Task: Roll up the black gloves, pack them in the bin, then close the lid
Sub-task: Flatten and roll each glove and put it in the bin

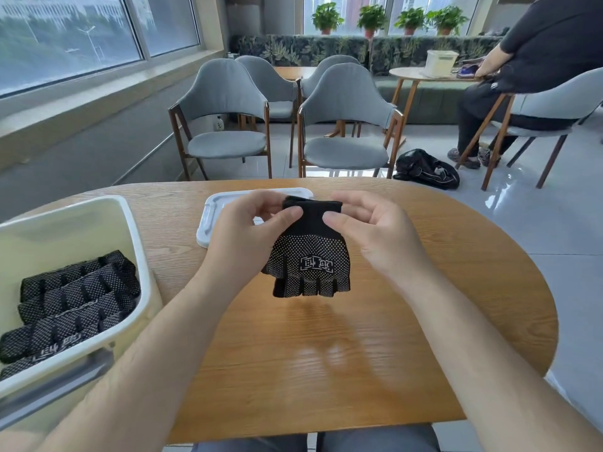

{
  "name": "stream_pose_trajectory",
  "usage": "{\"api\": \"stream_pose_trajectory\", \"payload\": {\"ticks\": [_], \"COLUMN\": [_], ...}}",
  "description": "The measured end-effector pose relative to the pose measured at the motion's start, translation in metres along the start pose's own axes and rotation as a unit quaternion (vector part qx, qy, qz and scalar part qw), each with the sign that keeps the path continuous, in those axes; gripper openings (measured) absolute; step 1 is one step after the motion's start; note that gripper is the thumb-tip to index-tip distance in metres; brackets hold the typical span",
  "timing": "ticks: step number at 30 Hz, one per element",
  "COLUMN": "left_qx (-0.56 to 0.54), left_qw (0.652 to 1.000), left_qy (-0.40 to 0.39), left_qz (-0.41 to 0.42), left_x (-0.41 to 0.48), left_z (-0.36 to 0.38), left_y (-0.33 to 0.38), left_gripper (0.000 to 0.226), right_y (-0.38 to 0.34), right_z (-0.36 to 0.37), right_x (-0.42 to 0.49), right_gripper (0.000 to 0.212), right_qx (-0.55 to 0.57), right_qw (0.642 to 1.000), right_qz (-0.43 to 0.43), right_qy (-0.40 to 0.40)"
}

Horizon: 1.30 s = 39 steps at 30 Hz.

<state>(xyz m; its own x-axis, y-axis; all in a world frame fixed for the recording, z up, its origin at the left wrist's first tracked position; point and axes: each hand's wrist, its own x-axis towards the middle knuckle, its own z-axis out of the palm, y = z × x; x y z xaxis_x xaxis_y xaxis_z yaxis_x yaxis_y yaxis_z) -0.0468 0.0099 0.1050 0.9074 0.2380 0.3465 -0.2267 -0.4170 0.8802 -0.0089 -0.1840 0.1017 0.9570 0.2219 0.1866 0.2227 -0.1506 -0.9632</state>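
Observation:
A black glove (310,256) with white dots and short fingers hangs above the middle of the wooden table (326,353), cuff up. My left hand (248,230) pinches the cuff's left side and my right hand (368,230) pinches its right side. The white bin (137,256) stands at the table's left edge, open, with several rolled black gloves (71,305) inside. Its white lid (208,223) lies flat on the table behind my hands, partly hidden by them.
Two grey chairs (346,125) stand just beyond the table's far edge. A black bag (427,169) lies on the floor to the right. A person in black (535,60) sits at another table at the back right.

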Motion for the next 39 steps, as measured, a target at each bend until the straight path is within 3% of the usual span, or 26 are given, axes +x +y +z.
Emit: {"api": "stream_pose_trajectory", "payload": {"ticks": [4, 9, 16, 21, 24, 33, 35, 39], "left_qx": [0.025, 0.156, 0.147, 0.21, 0.262, 0.284, 0.27, 0.242], "left_qw": [0.999, 0.986, 0.986, 0.973, 0.949, 0.928, 0.93, 0.922], "left_qy": [-0.016, -0.054, 0.042, -0.075, -0.14, -0.163, -0.174, -0.223], "left_qz": [-0.022, -0.028, 0.063, 0.057, 0.109, 0.177, 0.178, 0.204], "left_x": [0.002, 0.027, 0.022, -0.034, -0.071, -0.097, -0.096, -0.076], "left_z": [-0.001, 0.006, 0.013, 0.028, 0.032, 0.02, 0.02, 0.033], "left_y": [0.002, 0.007, 0.017, -0.066, -0.108, -0.109, -0.105, -0.095], "left_gripper": [0.008, 0.015, 0.012, 0.014, 0.021, 0.018, 0.016, 0.016], "right_y": [-0.002, -0.008, -0.011, 0.073, 0.117, 0.124, 0.125, 0.136], "right_z": [-0.006, -0.002, -0.004, 0.0, 0.006, 0.003, 0.0, -0.001], "right_x": [0.006, 0.028, 0.027, -0.015, -0.044, -0.076, -0.069, -0.027], "right_gripper": [0.009, 0.006, 0.009, 0.013, 0.015, 0.01, 0.009, 0.009], "right_qx": [-0.05, -0.142, -0.129, -0.25, -0.326, -0.32, -0.289, -0.278], "right_qw": [0.998, 0.989, 0.985, 0.961, 0.936, 0.923, 0.938, 0.956], "right_qz": [0.0, 0.006, -0.111, -0.114, -0.114, -0.186, -0.166, -0.092], "right_qy": [-0.029, -0.03, 0.034, -0.039, -0.074, -0.108, -0.095, 0.034]}}
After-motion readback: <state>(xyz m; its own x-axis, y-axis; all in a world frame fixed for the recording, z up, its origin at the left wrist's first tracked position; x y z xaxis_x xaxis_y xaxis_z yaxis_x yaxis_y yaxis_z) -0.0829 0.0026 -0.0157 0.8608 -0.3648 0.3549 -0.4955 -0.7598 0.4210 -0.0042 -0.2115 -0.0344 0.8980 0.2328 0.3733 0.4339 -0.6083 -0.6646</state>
